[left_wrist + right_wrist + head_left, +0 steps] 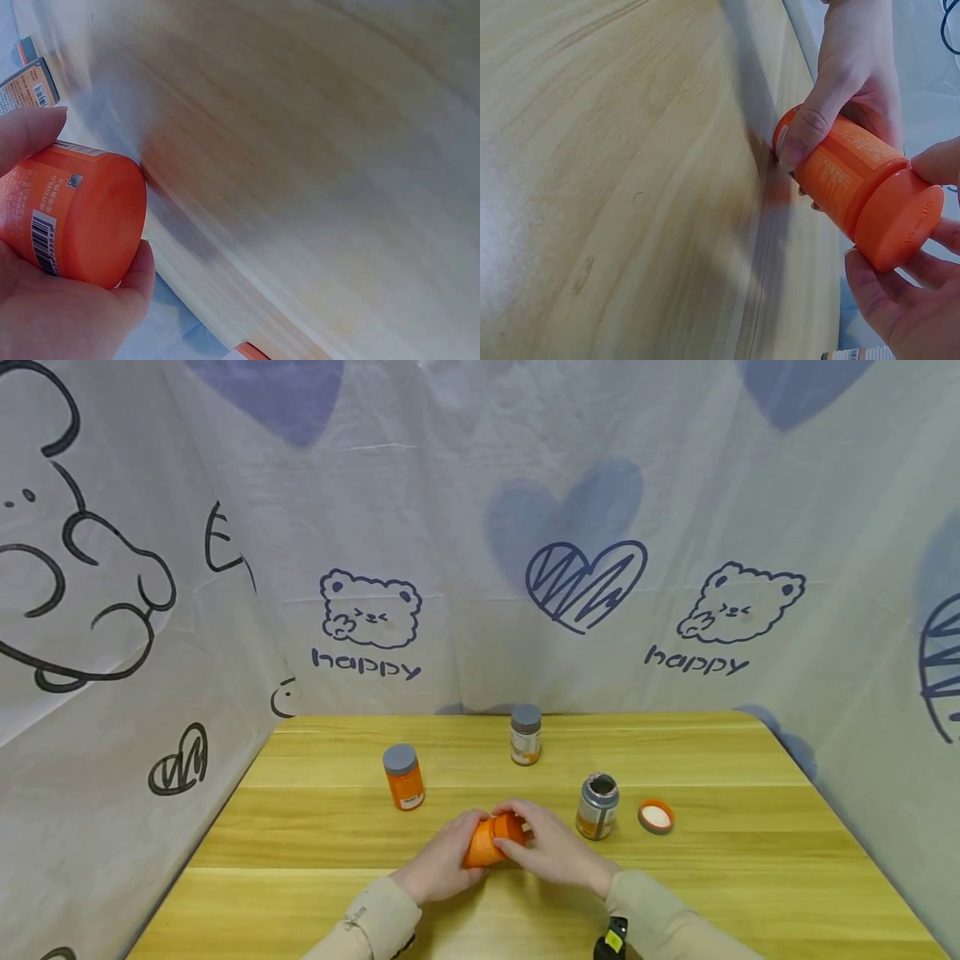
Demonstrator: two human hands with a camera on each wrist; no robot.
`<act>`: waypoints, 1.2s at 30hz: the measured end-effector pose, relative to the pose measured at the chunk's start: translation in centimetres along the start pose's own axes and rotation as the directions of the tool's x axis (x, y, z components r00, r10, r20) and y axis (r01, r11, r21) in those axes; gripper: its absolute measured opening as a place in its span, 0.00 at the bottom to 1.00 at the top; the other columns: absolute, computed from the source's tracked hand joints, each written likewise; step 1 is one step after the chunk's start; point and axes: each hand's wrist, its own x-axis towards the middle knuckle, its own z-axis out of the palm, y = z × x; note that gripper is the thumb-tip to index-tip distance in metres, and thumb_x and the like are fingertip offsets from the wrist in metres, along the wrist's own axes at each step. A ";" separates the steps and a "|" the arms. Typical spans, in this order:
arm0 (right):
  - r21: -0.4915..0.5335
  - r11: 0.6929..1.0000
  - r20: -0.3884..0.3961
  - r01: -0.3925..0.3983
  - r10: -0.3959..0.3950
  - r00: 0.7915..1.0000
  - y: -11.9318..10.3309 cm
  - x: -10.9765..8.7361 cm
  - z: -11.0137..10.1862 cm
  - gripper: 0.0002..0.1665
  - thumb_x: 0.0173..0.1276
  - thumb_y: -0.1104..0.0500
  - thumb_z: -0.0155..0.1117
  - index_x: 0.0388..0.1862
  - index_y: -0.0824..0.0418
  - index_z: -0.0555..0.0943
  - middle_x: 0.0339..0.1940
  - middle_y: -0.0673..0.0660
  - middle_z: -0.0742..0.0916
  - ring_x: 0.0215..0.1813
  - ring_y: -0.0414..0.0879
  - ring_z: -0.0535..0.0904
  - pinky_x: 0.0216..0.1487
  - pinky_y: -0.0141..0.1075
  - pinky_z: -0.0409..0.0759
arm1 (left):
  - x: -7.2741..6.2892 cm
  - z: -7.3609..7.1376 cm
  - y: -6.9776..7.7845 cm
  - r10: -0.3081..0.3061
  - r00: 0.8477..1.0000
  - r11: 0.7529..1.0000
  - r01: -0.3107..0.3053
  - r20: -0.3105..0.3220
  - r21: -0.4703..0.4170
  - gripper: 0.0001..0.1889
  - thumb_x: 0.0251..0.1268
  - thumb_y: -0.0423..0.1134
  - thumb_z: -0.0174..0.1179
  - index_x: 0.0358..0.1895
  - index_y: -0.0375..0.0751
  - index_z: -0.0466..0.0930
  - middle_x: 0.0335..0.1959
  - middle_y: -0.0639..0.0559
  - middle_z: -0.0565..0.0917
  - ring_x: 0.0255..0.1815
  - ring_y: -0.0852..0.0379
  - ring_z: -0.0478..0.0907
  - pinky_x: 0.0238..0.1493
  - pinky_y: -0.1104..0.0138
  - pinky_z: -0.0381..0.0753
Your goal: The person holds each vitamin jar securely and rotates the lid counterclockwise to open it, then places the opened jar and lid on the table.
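Observation:
My left hand [448, 857] grips an orange bottle [481, 848] by its body, low over the table. The bottle lies tilted, its base [112, 217] showing in the left wrist view. At its other end sits an orange cap [901, 217], pinched between the thumb and fingers of my right hand [558, 852]. A printed label with a barcode [45, 241] wraps the bottle's side. Past my right hand stands a grey jar [597, 814] with its mouth uncovered. Beside that, a loose lid [656, 817] with an orange rim and white inside rests upside down.
An orange bottle with a grey cap [403, 777] stands left of my hands. Farther back is a grey bottle with a grey cap [526, 735]. The wooden table [315, 843] meets a printed white curtain [450, 527] at the back and sides.

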 end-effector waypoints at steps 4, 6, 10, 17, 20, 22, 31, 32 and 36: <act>0.004 1.000 0.007 0.010 -0.010 1.000 0.1 0.0 -0.1 0.22 0.73 0.53 0.62 0.61 0.61 0.76 0.55 0.56 0.85 0.53 0.48 0.81 0.54 0.36 0.83 | 0.0 0.0 0.0 -0.005 1.000 1.000 0.005 0.001 0.002 0.32 0.57 0.32 0.70 0.64 0.39 0.66 0.59 0.44 0.78 0.55 0.51 0.76 0.57 0.55 0.77; 0.010 1.000 0.011 0.014 -0.014 1.000 0.2 -0.1 -0.1 0.23 0.73 0.53 0.63 0.62 0.62 0.75 0.54 0.57 0.85 0.53 0.50 0.81 0.52 0.36 0.83 | 0.0 0.0 0.1 -0.006 1.000 1.000 0.006 -0.002 0.005 0.32 0.56 0.32 0.70 0.64 0.40 0.66 0.59 0.44 0.78 0.55 0.51 0.76 0.57 0.55 0.77; 0.035 0.999 0.024 0.010 -0.011 1.000 0.2 -0.1 -0.2 0.24 0.73 0.53 0.63 0.62 0.62 0.75 0.55 0.59 0.84 0.53 0.53 0.82 0.49 0.34 0.84 | 0.0 -0.1 0.1 -0.008 1.000 1.000 0.008 -0.004 0.006 0.32 0.56 0.32 0.71 0.63 0.40 0.66 0.59 0.44 0.78 0.54 0.52 0.76 0.56 0.56 0.77; 0.057 0.998 0.040 -0.035 0.033 0.999 0.3 -0.2 -0.3 0.28 0.72 0.51 0.64 0.66 0.63 0.73 0.55 0.57 0.83 0.54 0.52 0.80 0.49 0.31 0.82 | 0.0 -0.1 0.2 -0.010 1.000 1.000 0.010 -0.005 0.005 0.32 0.56 0.32 0.71 0.63 0.40 0.66 0.57 0.45 0.78 0.52 0.53 0.76 0.55 0.58 0.77; 0.056 0.997 0.044 -0.047 0.045 0.998 0.3 -0.2 -0.2 0.30 0.72 0.50 0.65 0.67 0.64 0.72 0.56 0.58 0.83 0.55 0.52 0.80 0.49 0.32 0.82 | 0.0 -0.1 0.2 -0.006 1.000 1.000 0.006 -0.006 0.004 0.32 0.56 0.32 0.71 0.63 0.39 0.67 0.57 0.46 0.78 0.52 0.53 0.76 0.54 0.58 0.77; 0.049 0.997 0.045 -0.053 0.051 0.998 0.3 -0.2 -0.2 0.31 0.72 0.49 0.65 0.67 0.63 0.72 0.57 0.58 0.83 0.55 0.52 0.80 0.49 0.32 0.81 | 0.0 -0.1 0.2 -0.002 1.000 1.000 0.002 -0.006 0.005 0.32 0.55 0.32 0.71 0.63 0.39 0.67 0.57 0.46 0.78 0.52 0.53 0.76 0.54 0.58 0.77; 0.032 0.996 0.039 -0.082 0.081 0.996 0.3 -0.1 0.0 0.32 0.74 0.43 0.60 0.67 0.62 0.72 0.55 0.57 0.84 0.48 0.47 0.80 0.45 0.32 0.80 | 0.0 -0.1 0.2 -0.013 1.000 1.000 0.013 0.001 0.000 0.32 0.56 0.32 0.70 0.64 0.39 0.66 0.58 0.45 0.78 0.54 0.51 0.76 0.57 0.55 0.77; 0.032 0.996 0.038 -0.085 0.084 0.996 0.3 0.0 0.0 0.32 0.74 0.43 0.60 0.67 0.62 0.73 0.54 0.57 0.84 0.46 0.46 0.79 0.44 0.31 0.79 | 0.0 -0.1 0.2 -0.014 1.000 1.000 0.014 0.002 0.000 0.32 0.56 0.33 0.70 0.64 0.39 0.66 0.58 0.45 0.78 0.54 0.51 0.76 0.58 0.55 0.77; 0.035 0.995 0.040 -0.092 0.091 0.995 0.4 0.0 0.1 0.31 0.75 0.42 0.59 0.66 0.61 0.73 0.52 0.56 0.85 0.43 0.45 0.79 0.43 0.30 0.77 | 0.1 -0.1 0.1 -0.012 1.000 1.000 0.012 0.000 0.000 0.32 0.56 0.33 0.71 0.64 0.39 0.66 0.58 0.45 0.78 0.55 0.51 0.76 0.58 0.55 0.77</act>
